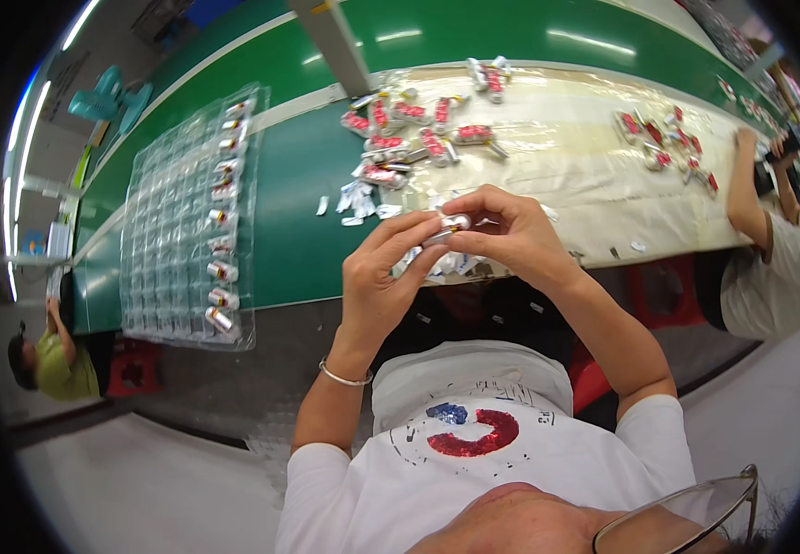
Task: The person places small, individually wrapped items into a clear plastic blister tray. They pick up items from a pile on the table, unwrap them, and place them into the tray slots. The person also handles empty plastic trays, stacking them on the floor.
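Note:
Both of my hands come together above the table's near edge, fingertips pinched on a small silver-and-white cylindrical part [455, 223]. My left hand [383, 263] grips its left end, and my right hand [517, 238] closes on it from the right with thumb and index finger. The fingers cover much of the part. Under and beside the hands lie white paper scraps [355, 198], some partly hidden by my fingers. Just beyond them is a loose pile of similar silver parts with red wrapping [389, 146], several with a metal shaft sticking out.
On the left lies a clear plastic compartment tray [174, 212], its right column holding several silver parts [222, 270]. More red-and-silver parts [658, 138] lie farther right on the yellowish table covering [566, 175]. A metal post [330, 42] rises behind the pile. People sit at both sides.

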Motion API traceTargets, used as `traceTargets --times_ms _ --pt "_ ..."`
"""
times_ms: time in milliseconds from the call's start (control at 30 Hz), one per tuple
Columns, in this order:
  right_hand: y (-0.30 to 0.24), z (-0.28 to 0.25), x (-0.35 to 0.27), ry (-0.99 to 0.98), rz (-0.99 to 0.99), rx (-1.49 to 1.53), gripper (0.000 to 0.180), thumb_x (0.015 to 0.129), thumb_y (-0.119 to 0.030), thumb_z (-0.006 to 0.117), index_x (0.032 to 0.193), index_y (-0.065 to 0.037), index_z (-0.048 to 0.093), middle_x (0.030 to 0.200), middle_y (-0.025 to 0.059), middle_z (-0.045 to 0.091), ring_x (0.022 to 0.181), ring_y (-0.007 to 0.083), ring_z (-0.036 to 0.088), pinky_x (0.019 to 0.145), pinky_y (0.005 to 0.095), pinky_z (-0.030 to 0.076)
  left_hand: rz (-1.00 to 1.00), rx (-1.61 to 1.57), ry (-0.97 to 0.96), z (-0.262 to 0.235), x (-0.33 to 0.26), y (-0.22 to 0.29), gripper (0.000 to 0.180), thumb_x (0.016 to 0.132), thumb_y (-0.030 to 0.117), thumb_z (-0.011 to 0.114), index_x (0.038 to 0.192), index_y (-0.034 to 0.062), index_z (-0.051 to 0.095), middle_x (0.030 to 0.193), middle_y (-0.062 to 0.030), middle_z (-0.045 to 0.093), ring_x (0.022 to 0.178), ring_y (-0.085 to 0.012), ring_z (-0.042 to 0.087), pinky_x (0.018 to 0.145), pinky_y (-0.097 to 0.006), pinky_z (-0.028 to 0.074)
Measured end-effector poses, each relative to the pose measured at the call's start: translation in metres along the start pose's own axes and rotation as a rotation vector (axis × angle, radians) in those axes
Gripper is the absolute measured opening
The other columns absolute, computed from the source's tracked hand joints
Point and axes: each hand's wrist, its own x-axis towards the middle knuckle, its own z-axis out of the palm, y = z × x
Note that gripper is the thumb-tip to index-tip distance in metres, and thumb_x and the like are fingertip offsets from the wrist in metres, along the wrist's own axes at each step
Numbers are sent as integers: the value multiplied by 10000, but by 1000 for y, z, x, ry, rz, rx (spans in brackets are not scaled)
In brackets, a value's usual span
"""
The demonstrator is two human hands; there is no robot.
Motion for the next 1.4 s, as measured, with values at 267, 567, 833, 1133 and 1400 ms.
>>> traceTargets --times_ms 267,567,833,1133,1400 --pt "-11 -2 15 -75 -94 -140 344 845 -87 718 1165 13 638 1064 62 626 961 133 603 864 264 491 -149 -98 99 -38 -7 -4 244 857 94 731 1085 8 709 1016 -89 723 927 -144 671 786 -269 529" --pt "13 -55 49 347 -265 -908 285 834 -103 717 1103 -30 656 976 79 639 889 184 594 814 314 476 -333 150 564 -199 -47 -48 214 944 126 637 1108 -4 686 961 -30 701 812 -54 605 710 -203 480" --pt "26 -73 61 310 -183 -902 204 869 -106 691 1034 6 652 864 79 664 724 148 587 712 294 487 -395 765 295 -295 -102 -55 224 894 174 670 1072 40 698 946 -51 650 856 -159 614 760 -286 474" --pt "27 -89 56 324 -77 -598 195 936 -162 637 1046 -1 650 899 10 647 791 73 570 736 232 465 -402 758 184 -303 -114 -26 196 885 159 663 1046 56 707 971 -57 650 885 -216 616 791 -307 473" --pt "12 -87 54 264 -125 -480 205 948 -157 635 1084 -4 643 953 4 644 837 70 569 759 228 474 -425 923 -69 -316 -122 -53 196 874 52 600 1028 79 719 1045 -71 667 979 -253 612 843 -360 486"
